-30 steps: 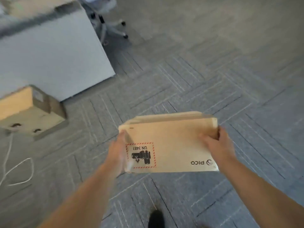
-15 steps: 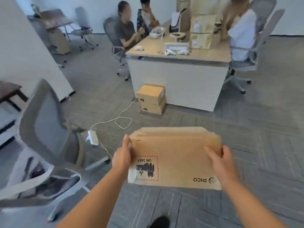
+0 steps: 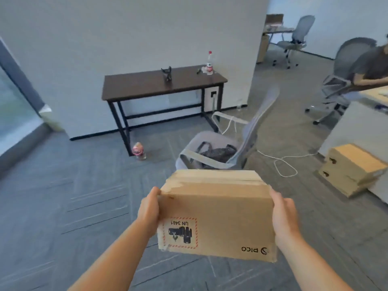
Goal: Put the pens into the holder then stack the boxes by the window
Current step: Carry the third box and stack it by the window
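Note:
I carry a brown cardboard box [image 3: 218, 211] with a red-bordered UN 3481 label and a PICO mark, held in front of me above the carpet. My left hand [image 3: 150, 208] grips its left side and my right hand [image 3: 282, 215] grips its right side. Two more cardboard boxes [image 3: 350, 169] lie stacked on the floor at the right, against a white desk. The window [image 3: 12, 106] runs along the far left edge. A dark pen holder [image 3: 167, 74] stands on the brown table [image 3: 147, 86] by the wall.
A grey office chair [image 3: 226, 148] with a black bag on its seat stands just beyond the box. A white cable [image 3: 283, 162] loops on the carpet. A pink bottle [image 3: 138, 151] sits by the table leg. A seated person [image 3: 369, 68] is at the right.
My view has swung left, from the desk with seated people to the wall table and window. The box stays gripped in both hands. The floor boxes now lie at the right.

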